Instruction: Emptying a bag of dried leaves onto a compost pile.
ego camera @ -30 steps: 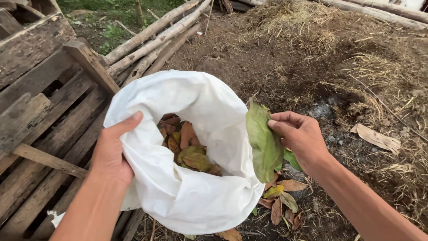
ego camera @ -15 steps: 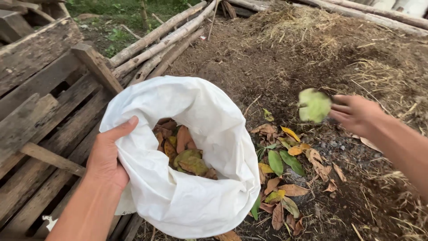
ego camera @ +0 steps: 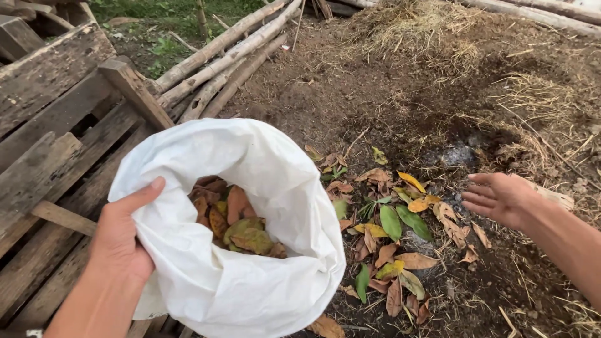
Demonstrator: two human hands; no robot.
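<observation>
Down at the lower left, the left hand (ego camera: 122, 235) grips the rim of a white woven plastic sack (ego camera: 250, 275), thumb along the edge, holding its mouth open. Inside lies a heap of dry brown and green leaves (ego camera: 235, 222). The right hand (ego camera: 501, 199) hovers with fingers spread and loose, grasping nothing, just beside scattered yellow, green and brown leaves (ego camera: 394, 244) on dark bare soil (ego camera: 375, 94). Weathered wooden planks (ego camera: 50, 144) flank the sack, apparently touching it.
</observation>
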